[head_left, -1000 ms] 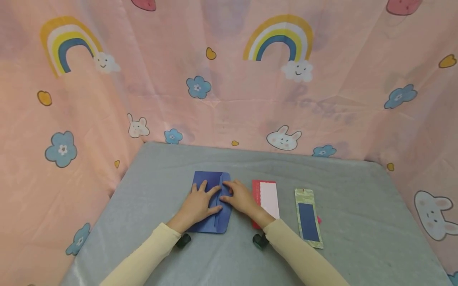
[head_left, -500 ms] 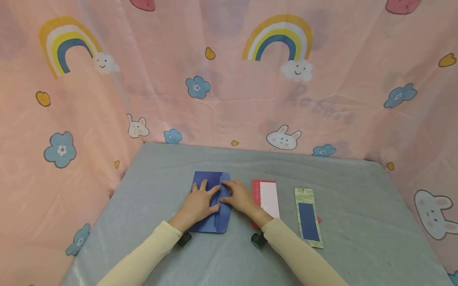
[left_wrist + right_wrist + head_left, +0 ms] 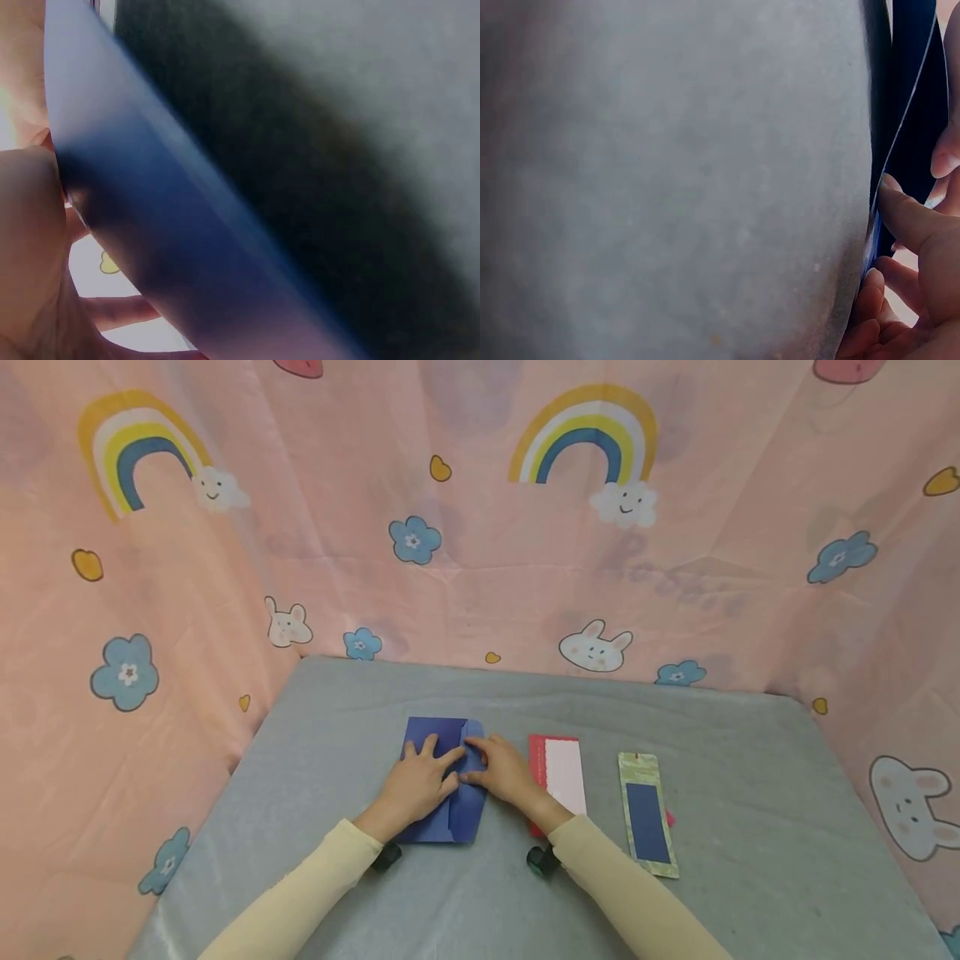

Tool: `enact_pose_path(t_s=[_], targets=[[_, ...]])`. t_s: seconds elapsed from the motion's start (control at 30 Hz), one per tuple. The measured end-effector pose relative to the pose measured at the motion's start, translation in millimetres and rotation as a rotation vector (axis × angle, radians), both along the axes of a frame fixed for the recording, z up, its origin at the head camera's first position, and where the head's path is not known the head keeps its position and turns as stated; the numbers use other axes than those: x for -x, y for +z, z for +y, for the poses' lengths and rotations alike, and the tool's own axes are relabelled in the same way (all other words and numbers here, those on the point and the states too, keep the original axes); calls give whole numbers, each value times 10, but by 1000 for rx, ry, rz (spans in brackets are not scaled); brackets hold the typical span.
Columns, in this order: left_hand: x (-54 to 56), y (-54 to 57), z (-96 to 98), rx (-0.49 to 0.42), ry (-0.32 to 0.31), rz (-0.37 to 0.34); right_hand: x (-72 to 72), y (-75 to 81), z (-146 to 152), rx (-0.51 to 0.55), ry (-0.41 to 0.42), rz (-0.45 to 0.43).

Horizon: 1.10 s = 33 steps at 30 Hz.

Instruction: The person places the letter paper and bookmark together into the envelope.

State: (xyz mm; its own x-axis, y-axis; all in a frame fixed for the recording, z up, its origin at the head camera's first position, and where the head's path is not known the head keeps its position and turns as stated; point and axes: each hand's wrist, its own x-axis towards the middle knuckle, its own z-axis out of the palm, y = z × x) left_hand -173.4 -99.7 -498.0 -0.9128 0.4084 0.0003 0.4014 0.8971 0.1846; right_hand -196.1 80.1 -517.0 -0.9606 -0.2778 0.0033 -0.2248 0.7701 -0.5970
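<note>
A blue envelope (image 3: 431,828) lies on the tabletop (image 3: 360,727), its flap (image 3: 468,810) out rightward; the left hand (image 3: 415,785) rests spread on it, the right hand (image 3: 508,774) pinches the flap.

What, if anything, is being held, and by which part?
A grip cannot be confirmed: left hand rests spread on the blue envelope; right hand touches its flap with thumb and forefinger.

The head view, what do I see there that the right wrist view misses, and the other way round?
Head only: the red card, the green strip, the cream sleeves and the rainbows on the curtain.

Right wrist only: a close-up of the thin pale edge of the blue envelope at a fingertip of the right hand.

Both: envelope, right hand and gray cloth.
</note>
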Motion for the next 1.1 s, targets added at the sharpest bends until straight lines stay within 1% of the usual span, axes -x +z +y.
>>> enact_pose_path(t_s=[0.17, 0.33, 0.47, 0.67, 0.9, 1.1], targets=[[0, 11, 2, 16, 6, -27, -8, 16, 1, 2, 1, 4], [0, -9, 5, -1, 17, 9, -12, 18, 4, -1, 2, 10], [10, -27, 7, -48, 24, 43, -6, 9, 5, 2, -3, 4], [16, -22, 0, -81, 51, 37, -17, 13, 8, 11, 0, 11], [19, -13, 12, -75, 69, 21, -35, 18, 4, 5, 0, 2], [8, -29, 43, -45, 89, 10, -51, 25, 6, 0, 0, 2]])
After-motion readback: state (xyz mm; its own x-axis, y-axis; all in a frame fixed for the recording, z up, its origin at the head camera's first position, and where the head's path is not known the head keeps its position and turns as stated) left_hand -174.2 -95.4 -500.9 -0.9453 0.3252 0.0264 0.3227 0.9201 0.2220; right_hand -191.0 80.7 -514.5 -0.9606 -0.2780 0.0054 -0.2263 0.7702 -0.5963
